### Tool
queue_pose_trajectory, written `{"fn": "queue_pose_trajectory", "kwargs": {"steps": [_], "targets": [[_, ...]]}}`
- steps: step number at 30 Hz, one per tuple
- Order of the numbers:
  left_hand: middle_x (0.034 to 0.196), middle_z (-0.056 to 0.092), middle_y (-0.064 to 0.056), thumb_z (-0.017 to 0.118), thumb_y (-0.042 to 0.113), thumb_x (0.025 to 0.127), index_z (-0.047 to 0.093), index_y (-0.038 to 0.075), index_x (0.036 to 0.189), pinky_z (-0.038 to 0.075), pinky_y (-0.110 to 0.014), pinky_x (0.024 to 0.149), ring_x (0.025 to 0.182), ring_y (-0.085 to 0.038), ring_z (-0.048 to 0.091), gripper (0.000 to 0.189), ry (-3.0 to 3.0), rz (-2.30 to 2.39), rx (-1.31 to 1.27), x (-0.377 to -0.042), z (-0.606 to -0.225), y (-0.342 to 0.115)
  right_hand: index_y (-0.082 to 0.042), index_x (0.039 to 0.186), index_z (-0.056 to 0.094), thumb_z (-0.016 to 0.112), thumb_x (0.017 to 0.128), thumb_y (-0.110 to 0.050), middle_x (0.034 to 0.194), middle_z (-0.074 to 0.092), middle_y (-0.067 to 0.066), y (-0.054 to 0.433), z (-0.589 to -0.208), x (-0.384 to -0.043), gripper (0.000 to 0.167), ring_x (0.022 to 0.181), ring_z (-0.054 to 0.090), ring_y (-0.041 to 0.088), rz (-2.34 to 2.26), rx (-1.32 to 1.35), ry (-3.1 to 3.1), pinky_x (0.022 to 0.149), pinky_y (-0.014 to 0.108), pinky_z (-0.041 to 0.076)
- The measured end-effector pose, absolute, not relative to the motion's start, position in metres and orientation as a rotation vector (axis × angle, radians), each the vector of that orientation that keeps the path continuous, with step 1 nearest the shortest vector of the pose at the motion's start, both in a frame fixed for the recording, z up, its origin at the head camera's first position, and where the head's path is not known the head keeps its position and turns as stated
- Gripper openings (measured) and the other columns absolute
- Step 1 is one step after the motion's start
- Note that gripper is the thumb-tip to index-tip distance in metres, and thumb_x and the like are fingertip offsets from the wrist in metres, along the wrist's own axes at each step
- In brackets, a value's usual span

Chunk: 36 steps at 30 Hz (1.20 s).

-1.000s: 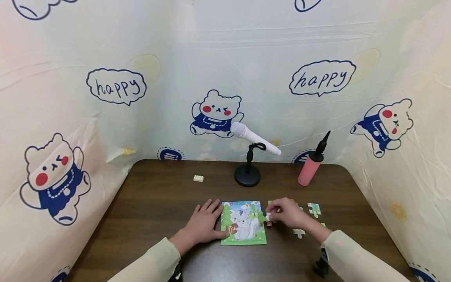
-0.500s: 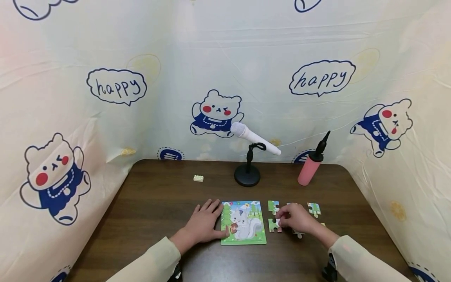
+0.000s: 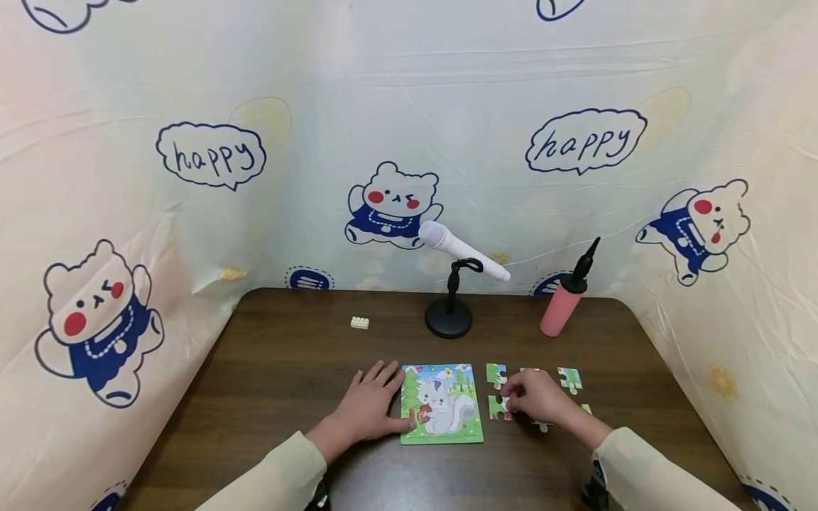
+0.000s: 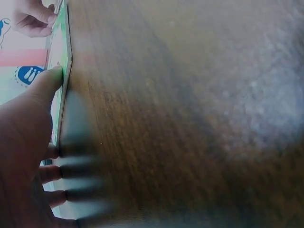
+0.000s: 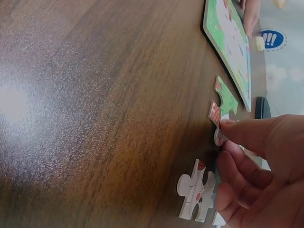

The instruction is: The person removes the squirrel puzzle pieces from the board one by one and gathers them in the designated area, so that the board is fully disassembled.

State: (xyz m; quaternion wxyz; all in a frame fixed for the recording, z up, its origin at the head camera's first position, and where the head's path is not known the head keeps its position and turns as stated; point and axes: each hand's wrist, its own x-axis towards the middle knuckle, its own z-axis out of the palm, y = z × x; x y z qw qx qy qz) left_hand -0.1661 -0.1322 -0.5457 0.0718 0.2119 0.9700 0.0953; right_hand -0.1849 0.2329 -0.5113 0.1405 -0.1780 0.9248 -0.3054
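Observation:
In the head view my left hand [image 3: 367, 406] lies spread at the left side of a squirrel picture puzzle board [image 3: 444, 426]. Its thumb rests on the board's left edge; the other fingertips touch the table in the left wrist view. My right hand [image 3: 539, 396] pinches the white tab of a green jigsaw piece [image 5: 226, 99] between thumb and index finger, to the right of the board. Above it in the head view is another jigsaw piece [image 3: 495, 374]. Nearer the right wrist camera lies a white jigsaw piece [image 5: 194, 190], and my right hand partly hides the pieces beneath it.
A jigsaw piece [image 3: 570, 379] lies to the right of my right hand. Behind the board stand a white microphone [image 3: 463, 248] on a black stand [image 3: 449, 318], a pink pump [image 3: 562, 312] and a small cream block [image 3: 360, 323]. A printed cloth backs the table.
My right hand has moved right with the green jigsaw piece, from the board's right edge to the row of loose pieces. Over the last half second it barely moves. My left hand stays put.

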Motion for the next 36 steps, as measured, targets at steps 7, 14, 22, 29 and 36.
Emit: {"fn": "queue_pose_trajectory", "kwargs": {"steps": [7, 14, 22, 29, 36], "targets": [[0.167, 0.033, -0.010, 0.058, 0.083, 0.083, 0.040, 0.017, 0.160, 0.028, -0.070, 0.115, 0.154, -0.038, 0.028, 0.103, 2.909, 0.306, 0.635, -0.164, -0.546, -0.133, -0.009, 0.090, 0.077, 0.074, 0.088, 0.000, 0.075, 0.067, -0.003, 0.232, -0.513, -0.183, 0.010, 0.060, 0.055, 0.010, -0.871, -0.530, 2.704, 0.055, 0.027, 0.047], [0.168, 0.030, -0.009, 0.051, 0.086, 0.085, 0.037, 0.017, 0.161, 0.028, -0.069, 0.115, 0.155, -0.038, 0.026, 0.104, 2.883, 0.268, 0.642, -0.164, -0.545, -0.136, -0.011, 0.091, 0.078, 0.076, 0.088, -0.002, 0.078, 0.069, -0.004, 0.230, -0.515, -0.181, 0.009, 0.061, 0.056, 0.009, -0.846, -0.496, 2.727, 0.057, 0.026, 0.048], [0.169, 0.028, -0.012, 0.049, 0.087, 0.085, 0.036, 0.019, 0.161, 0.030, -0.067, 0.116, 0.153, -0.038, 0.030, 0.103, 2.871, 0.289, 0.680, -0.168, -0.543, -0.138, -0.010, 0.096, 0.078, 0.077, 0.088, -0.006, 0.078, 0.066, -0.004, 0.232, -0.513, -0.179, 0.009, 0.063, 0.055, 0.010, -0.842, -0.477, 2.708, 0.058, 0.027, 0.047], [0.167, 0.032, -0.010, 0.054, 0.075, 0.092, 0.040, 0.022, 0.160, 0.029, -0.062, 0.119, 0.152, -0.035, 0.034, 0.086, 2.835, 0.305, 0.953, -0.154, -0.534, -0.128, -0.009, 0.108, 0.076, 0.079, 0.090, -0.014, 0.086, 0.064, -0.004, 0.228, -0.505, -0.179, 0.019, 0.074, 0.055, 0.011, -0.843, -0.653, 2.637, 0.066, 0.026, 0.048], [0.167, 0.033, -0.007, 0.052, 0.072, 0.095, 0.041, 0.036, 0.158, 0.027, -0.066, 0.117, 0.152, -0.037, 0.032, 0.073, 2.684, 0.342, 1.160, -0.132, -0.526, -0.114, -0.010, 0.115, 0.075, 0.080, 0.090, -0.019, 0.098, 0.069, 0.002, 0.203, -0.500, -0.176, 0.027, 0.081, 0.057, 0.016, -0.834, -0.740, 2.600, 0.070, 0.028, 0.048]]}}
